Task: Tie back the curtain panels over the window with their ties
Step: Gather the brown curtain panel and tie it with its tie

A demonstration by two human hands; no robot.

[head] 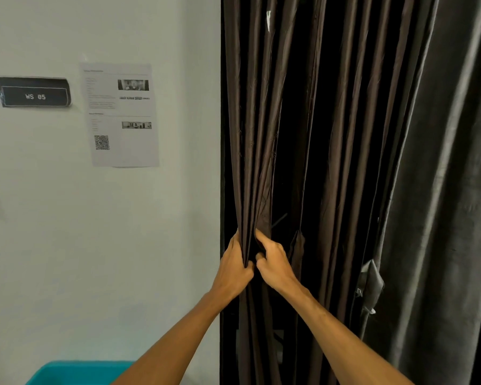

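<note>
Left hand [235, 269] and right hand [272, 261] both grasp bunched vertical folds of glossy brown curtain [264, 134]; grey velvety drape [442, 190] right of hands.

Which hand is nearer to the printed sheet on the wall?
Left. The left hand grips the brown curtain below and right of the printed sheet; the right hand grips it just farther right.

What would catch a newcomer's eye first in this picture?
The left hand and the right hand meet at centre, gripping folds of the dark brown curtain. A grey curtain hangs to its right; on the wall to the left are a black WS 05 sign and a printed sheet.
</note>
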